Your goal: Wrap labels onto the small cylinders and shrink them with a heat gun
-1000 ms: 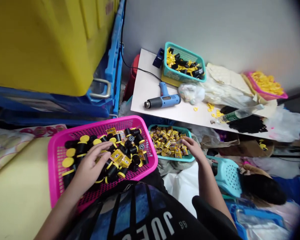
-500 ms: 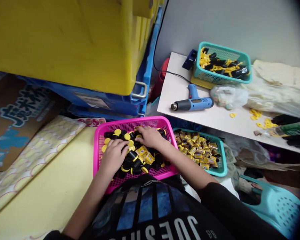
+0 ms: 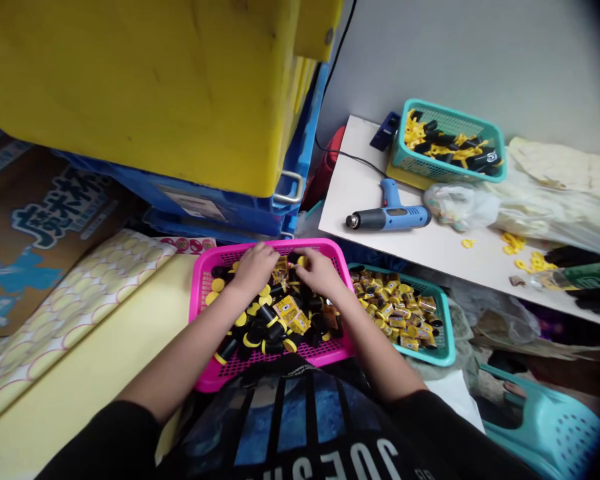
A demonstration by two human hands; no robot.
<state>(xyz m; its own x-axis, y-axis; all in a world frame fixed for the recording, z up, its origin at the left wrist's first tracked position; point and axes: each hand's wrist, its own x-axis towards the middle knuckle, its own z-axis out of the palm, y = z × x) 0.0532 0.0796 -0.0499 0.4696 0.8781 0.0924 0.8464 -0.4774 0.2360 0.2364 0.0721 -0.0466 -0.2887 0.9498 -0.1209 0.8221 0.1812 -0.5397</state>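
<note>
In front of my body is a pink basket [image 3: 198,293] with many small black canisters with yellow caps [image 3: 276,328] and yellow printed label sleeves [image 3: 289,309]. Over its far side my right hand [image 3: 321,272] is closed, thumb and fingers pinching one canister with a yellow cap [image 3: 299,261]. Just left of it, my left hand [image 3: 256,268] has its fingers curled downward beside a printed yellow sleeve [image 3: 281,268]. The back of that hand hides its fingertips and whatever they grip.
A teal basket [image 3: 449,327] of yellow-labelled canisters stands to the right. On the white table [image 3: 350,143] lie a blue heat gun [image 3: 393,217] and another teal basket [image 3: 450,175]. Stacked yellow [image 3: 180,87] and blue bins rise ahead; a turquoise stool [image 3: 555,413] is lower right.
My left hand has moved forward and right, toward the basket's far rim. My right hand has drawn to the right, now with a canister between its fingers. The camera view has shifted slightly.
</note>
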